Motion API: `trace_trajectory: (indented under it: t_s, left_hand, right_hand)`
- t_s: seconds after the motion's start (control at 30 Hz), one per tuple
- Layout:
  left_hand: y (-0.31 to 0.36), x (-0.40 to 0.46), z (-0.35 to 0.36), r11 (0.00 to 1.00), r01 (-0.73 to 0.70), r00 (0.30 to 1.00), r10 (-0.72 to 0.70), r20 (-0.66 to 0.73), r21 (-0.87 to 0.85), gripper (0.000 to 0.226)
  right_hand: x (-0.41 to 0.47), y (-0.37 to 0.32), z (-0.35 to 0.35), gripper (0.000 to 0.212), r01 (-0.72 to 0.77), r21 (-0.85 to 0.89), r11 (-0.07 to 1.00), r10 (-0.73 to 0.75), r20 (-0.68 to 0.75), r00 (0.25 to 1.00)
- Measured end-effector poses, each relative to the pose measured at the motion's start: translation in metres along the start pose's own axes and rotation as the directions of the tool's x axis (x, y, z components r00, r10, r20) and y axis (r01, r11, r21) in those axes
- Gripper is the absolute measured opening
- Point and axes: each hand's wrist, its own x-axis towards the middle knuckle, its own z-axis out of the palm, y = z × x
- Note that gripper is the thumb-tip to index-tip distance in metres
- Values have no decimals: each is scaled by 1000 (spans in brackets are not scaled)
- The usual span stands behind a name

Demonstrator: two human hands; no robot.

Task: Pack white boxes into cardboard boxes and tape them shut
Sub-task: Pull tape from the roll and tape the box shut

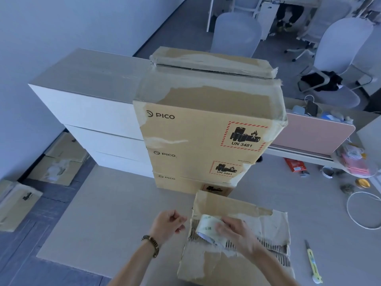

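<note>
A stack of three brown PICO cardboard boxes (206, 129) stands on the table, the top one with its flaps not fully closed. Left of it rises a stack of white boxes (86, 96). In front lies a torn, flattened cardboard box (253, 261). My right hand (235, 232) grips a roll of clear tape (206, 226) over that torn cardboard. My left hand (168, 223) hovers just left of the roll, fingers curled, holding nothing I can make out.
A yellow utility knife (312, 263) lies on the table (115, 219) at the right. A white cable (354, 213), a red packet (294, 164) and small items sit further right. Flattened cartons (55, 162) lie on the floor at left. Office chairs (237, 34) stand behind.
</note>
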Motion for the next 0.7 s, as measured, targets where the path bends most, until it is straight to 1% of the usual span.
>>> trace_trajectory:
  t_s: [0.07,0.17,0.27,0.33,0.37,0.43,0.47,0.57,0.67,0.7]
  left_hand:
    - [-2,0,-3,1000,1,1000,-1,3,22,25]
    - [-2,0,-16,1000,-12,999,13,-38,27,28]
    - [2,2,-27,999,-27,999,28,-40,33,29]
    - [2,5,-29,999,-19,999,21,-43,43,28]
    - [0,6,-29,999,-14,999,16,-42,49,27]
    - [-5,7,-32,998,-10,999,12,-33,68,26]
    - [-7,8,-34,997,-9,1000,10,-23,72,26]
    - [-10,11,-37,997,-12,1000,14,-17,78,27]
    - [-13,16,-36,996,-14,999,17,-43,83,29]
    - [-15,18,-35,996,-11,999,16,-48,88,30]
  right_hand:
    - [3,-2,-6,49,-9,-63,998,10,18,1000]
    - [0,-1,-17,51,-54,-184,981,47,-41,998]
    - [-5,1,-16,49,-102,-247,964,89,-66,994]
    - [-6,2,-8,53,-116,-239,964,104,-64,993]
    - [-7,3,-4,57,-112,-201,973,101,-67,993]
    - [-9,7,-2,62,-80,-136,988,71,-74,995]
    - [-9,7,-4,64,-63,-139,988,52,-80,995]
    - [-11,3,-12,63,-61,-278,959,23,-140,990]
    - [-12,-4,-9,63,-121,-467,876,25,-206,978]
    - [-12,-6,-6,64,-140,-503,853,32,-218,975]
